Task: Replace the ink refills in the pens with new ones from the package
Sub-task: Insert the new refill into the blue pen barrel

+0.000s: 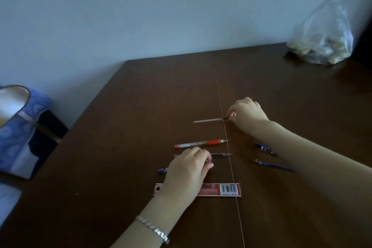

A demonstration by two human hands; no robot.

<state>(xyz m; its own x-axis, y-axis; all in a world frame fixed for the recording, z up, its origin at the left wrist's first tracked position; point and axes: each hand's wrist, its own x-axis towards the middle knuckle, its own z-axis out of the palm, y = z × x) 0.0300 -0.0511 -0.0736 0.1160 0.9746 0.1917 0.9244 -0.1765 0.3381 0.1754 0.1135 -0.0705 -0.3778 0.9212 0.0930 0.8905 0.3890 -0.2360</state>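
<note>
My right hand (246, 112) pinches the tip end of a thin whitish refill (208, 120) that lies flat on the brown table (141, 106). My left hand (189, 167) rests fingers down over a blue pen part (162, 170) and grips something small I cannot make out. A red pen (201, 143) lies just beyond that hand. Beside its fingers a dark pen (220, 155) points right. The red refill package (225, 189) lies partly under my left wrist. A blue pen piece (265, 149) and a blue refill (273, 166) lie by my right forearm.
A clear plastic bag (322, 38) with small lumps inside stands at the table's far right corner. A blue and white bag (20, 127) sits off the table's left edge. A thin seam (221, 96) runs down the tabletop.
</note>
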